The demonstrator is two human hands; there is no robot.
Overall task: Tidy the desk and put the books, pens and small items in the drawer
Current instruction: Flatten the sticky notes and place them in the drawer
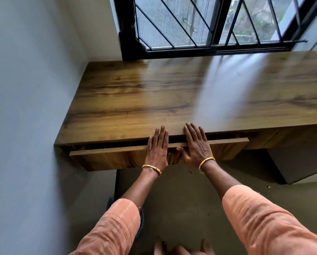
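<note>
A wooden desk [172, 100] stands under a window, its top bare of books, pens or small items. Its drawer [106, 157] sticks out a short way below the front edge, with a narrow dark gap above the drawer front; what lies inside is hidden. My left hand [157, 148] lies flat with straight fingers against the drawer front, fingertips reaching the desk's front edge. My right hand [196, 144] presses the same drawer front just to the right, fingers straight, thumb spread to the left. Both wrists carry gold bangles.
A grey wall [25, 107] runs along the desk's left side. A barred window [209, 24] sits behind the desk. A grey cabinet [301, 162] stands under the desk's right part. A black desk leg [117, 183] drops below the drawer to the floor.
</note>
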